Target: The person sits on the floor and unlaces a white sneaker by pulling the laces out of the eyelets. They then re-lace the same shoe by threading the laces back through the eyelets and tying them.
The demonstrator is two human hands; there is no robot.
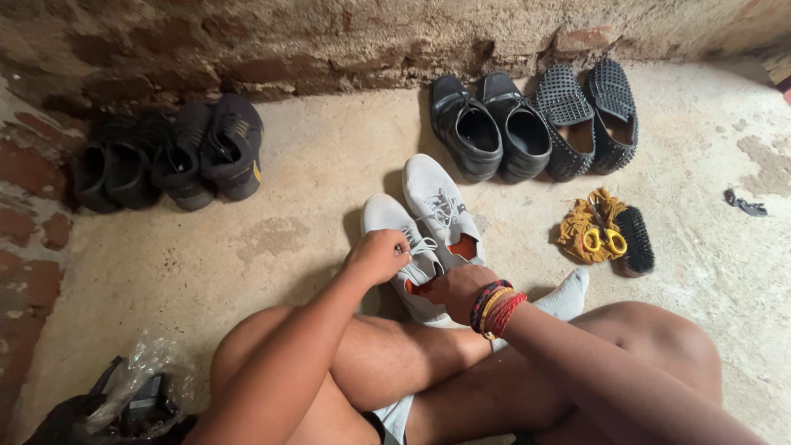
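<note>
At nine o'clock, against the brick wall (pixel 247 49), stand dark sneakers (pixel 169 161). At seven o'clock lies a crumpled plastic bag (pixel 132 395). At the centre, two white sneakers (pixel 428 222) rest on the concrete floor (pixel 247 247), side by side and touching. The left hand (pixel 377 255) is closed narrow, pinching the laces (pixel 420 245) of the nearer sneaker. The right hand (pixel 457 290), with beaded bracelets (pixel 494 306) at the wrist, grips that same shoe's collar from the side. At twelve o'clock sit black leather shoes (pixel 490 128) and studded loafers (pixel 589 115). At three o'clock lie a yellow cloth (pixel 581 231), yellow-handled scissors (pixel 604 239) and a black brush (pixel 636 241).
</note>
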